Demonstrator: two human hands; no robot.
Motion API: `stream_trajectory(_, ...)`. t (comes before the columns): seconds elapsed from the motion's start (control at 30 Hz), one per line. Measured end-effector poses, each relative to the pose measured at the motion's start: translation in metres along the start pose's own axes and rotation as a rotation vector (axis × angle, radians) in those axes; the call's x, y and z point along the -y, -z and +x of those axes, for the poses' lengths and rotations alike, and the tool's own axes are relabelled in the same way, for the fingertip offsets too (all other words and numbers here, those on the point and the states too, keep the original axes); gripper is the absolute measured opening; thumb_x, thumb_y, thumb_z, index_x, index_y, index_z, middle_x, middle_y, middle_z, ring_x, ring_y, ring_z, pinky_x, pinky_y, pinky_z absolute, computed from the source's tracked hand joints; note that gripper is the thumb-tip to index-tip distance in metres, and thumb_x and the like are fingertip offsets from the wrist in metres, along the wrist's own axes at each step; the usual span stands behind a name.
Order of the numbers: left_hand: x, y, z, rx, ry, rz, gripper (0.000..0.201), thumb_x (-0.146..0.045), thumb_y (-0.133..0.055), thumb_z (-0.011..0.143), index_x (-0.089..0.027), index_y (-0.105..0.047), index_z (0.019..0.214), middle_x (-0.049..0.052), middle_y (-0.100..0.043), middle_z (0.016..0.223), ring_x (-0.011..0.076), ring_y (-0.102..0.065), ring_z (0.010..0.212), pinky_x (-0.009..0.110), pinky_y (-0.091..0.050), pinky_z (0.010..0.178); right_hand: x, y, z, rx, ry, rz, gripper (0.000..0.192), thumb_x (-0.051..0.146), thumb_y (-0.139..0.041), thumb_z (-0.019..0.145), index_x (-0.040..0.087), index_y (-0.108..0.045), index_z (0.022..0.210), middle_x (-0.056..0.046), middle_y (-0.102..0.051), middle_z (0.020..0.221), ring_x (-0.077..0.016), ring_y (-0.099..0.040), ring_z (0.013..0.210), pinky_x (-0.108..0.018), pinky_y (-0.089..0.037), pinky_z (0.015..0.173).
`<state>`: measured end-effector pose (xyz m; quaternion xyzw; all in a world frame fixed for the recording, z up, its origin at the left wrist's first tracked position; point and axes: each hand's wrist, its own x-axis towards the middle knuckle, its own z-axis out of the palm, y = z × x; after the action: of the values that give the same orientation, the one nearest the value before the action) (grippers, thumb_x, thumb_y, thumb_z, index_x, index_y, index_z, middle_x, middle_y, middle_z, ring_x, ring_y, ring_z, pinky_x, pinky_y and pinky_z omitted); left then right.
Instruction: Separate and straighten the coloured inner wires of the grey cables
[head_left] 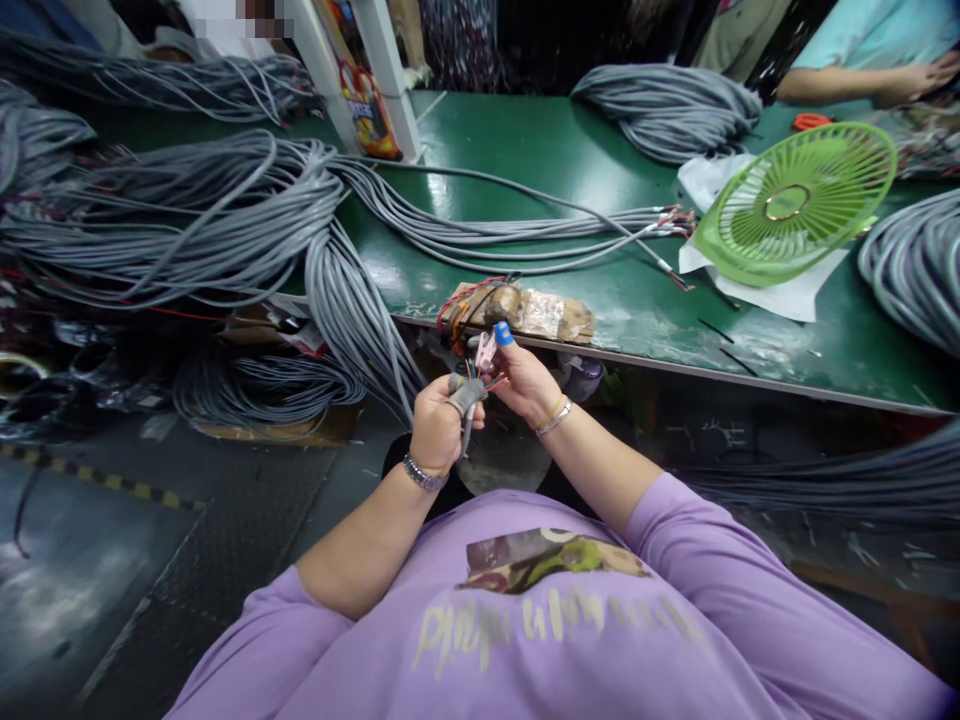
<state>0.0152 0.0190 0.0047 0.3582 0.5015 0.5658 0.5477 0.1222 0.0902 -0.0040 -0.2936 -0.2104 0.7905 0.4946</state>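
Observation:
My left hand (441,425) is closed around the end of a grey cable (468,396), with thin coloured wires fanning out of its cut jacket. Grey coverings show on some of that hand's fingers. My right hand (529,385) is pinched just beside it, a blue finger cover (502,334) on one fingertip. Between its fingers is a small pinkish-white piece (486,350), too small to name, close to the wire ends. Just beyond both hands, a taped cardboard-like block (551,313) with red and black wires lies at the table edge.
Grey cable bundles (225,215) cover the left of the green table (495,135), some hanging over its edge. More cables (525,235) stretch rightward to stripped ends. A green fan (795,205) stands right, near a coiled bundle (675,110). A co-worker's arm (847,85) is at far right.

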Motion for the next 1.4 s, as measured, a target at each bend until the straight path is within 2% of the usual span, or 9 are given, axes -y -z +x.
stream_trajectory(0.13, 0.0, 0.003, -0.004, 0.002, -0.021, -0.012, 0.021, -0.033, -0.073, 0.069, -0.016, -0.061, 0.067, -0.004, -0.057, 0.047, 0.0066, -0.049, 0.038, 0.016, -0.041, 0.038, 0.001, 0.005, -0.005, 0.009, -0.101, 0.03, 0.05, 0.066, -0.064, 0.073, 0.017, -0.061, 0.076, 0.003, -0.058, 0.059, -0.0072, -0.044, 0.048, -0.022, -0.039, 0.048)
stream_trajectory(0.3, 0.001, 0.007, -0.013, 0.002, -0.06, -0.014, 0.02, -0.031, -0.073, 0.071, -0.016, -0.06, 0.065, -0.004, -0.058, 0.048, 0.0064, -0.05, 0.039, 0.016, -0.042, 0.04, 0.004, 0.007, -0.012, 0.059, -0.18, -0.016, 0.056, 0.072, -0.051, 0.079, 0.017, -0.062, 0.08, -0.001, -0.063, 0.068, -0.0099, -0.05, 0.055, -0.022, -0.042, 0.05)
stream_trajectory(0.4, 0.0, 0.006, -0.016, -0.024, -0.104, -0.027, 0.019, -0.03, -0.072, 0.072, -0.016, -0.061, 0.066, -0.004, -0.058, 0.049, 0.0065, -0.051, 0.04, 0.017, -0.043, 0.04, 0.005, 0.006, -0.012, 0.09, -0.172, -0.029, 0.05, 0.066, -0.053, 0.082, 0.017, -0.064, 0.083, -0.001, -0.063, 0.07, -0.01, -0.051, 0.056, -0.022, -0.043, 0.051)
stream_trajectory(0.53, -0.001, 0.002, -0.013, -0.067, -0.173, -0.026, 0.018, -0.03, -0.072, 0.073, -0.016, -0.062, 0.067, -0.004, -0.059, 0.049, 0.0063, -0.05, 0.039, 0.016, -0.042, 0.04, 0.003, 0.005, -0.01, 0.084, -0.07, -0.04, 0.034, 0.05, -0.062, 0.083, 0.016, -0.065, 0.082, 0.002, -0.06, 0.067, -0.0074, -0.048, 0.055, -0.02, -0.042, 0.051)
stream_trajectory(0.77, 0.002, 0.0, -0.004, -0.104, -0.209, 0.02, 0.02, -0.032, -0.071, 0.073, -0.016, -0.061, 0.068, -0.004, -0.058, 0.049, 0.0072, -0.051, 0.04, 0.017, -0.044, 0.039, -0.006, 0.007, -0.006, -0.002, 0.05, -0.069, 0.046, 0.062, -0.063, 0.077, 0.017, -0.063, 0.076, 0.001, -0.061, 0.066, -0.0078, -0.05, 0.054, -0.021, -0.042, 0.05)
stream_trajectory(0.93, 0.006, -0.001, -0.001, -0.099, -0.219, 0.042, 0.02, -0.033, -0.071, 0.074, -0.017, -0.061, 0.067, -0.004, -0.057, 0.049, 0.0073, -0.051, 0.04, 0.017, -0.044, 0.04, -0.007, 0.003, 0.001, 0.044, -0.021, 0.012, 0.046, 0.063, -0.065, 0.075, 0.017, -0.063, 0.078, 0.001, -0.061, 0.065, -0.009, -0.051, 0.055, -0.023, -0.043, 0.052)
stream_trajectory(1.17, 0.013, 0.0, 0.002, -0.09, -0.209, 0.063, 0.021, -0.032, -0.071, 0.073, -0.017, -0.059, 0.066, -0.004, -0.057, 0.049, 0.0075, -0.051, 0.04, 0.017, -0.045, 0.039, -0.009, -0.002, 0.004, -0.03, 0.007, 0.097, 0.043, 0.059, -0.063, 0.079, 0.017, -0.063, 0.076, 0.001, -0.062, 0.065, -0.0087, -0.052, 0.056, -0.021, -0.041, 0.052)
stream_trajectory(1.3, 0.013, 0.003, -0.001, -0.086, -0.197, 0.074, 0.021, -0.033, -0.071, 0.074, -0.017, -0.06, 0.066, -0.004, -0.058, 0.049, 0.0073, -0.051, 0.04, 0.017, -0.044, 0.039, -0.008, 0.004, -0.002, 0.033, -0.073, 0.087, 0.051, 0.068, -0.055, 0.08, 0.018, -0.062, 0.079, 0.001, -0.062, 0.067, -0.0091, -0.051, 0.054, -0.022, -0.043, 0.05)
stream_trajectory(1.4, 0.013, 0.007, -0.007, -0.078, -0.181, 0.093, 0.021, -0.033, -0.07, 0.075, -0.017, -0.06, 0.067, -0.004, -0.059, 0.05, 0.0072, -0.051, 0.04, 0.017, -0.044, 0.04, -0.003, 0.012, -0.011, 0.106, -0.162, -0.033, 0.056, 0.072, -0.051, 0.079, 0.017, -0.063, 0.081, -0.001, -0.063, 0.07, -0.0087, -0.052, 0.054, -0.021, -0.046, 0.051)
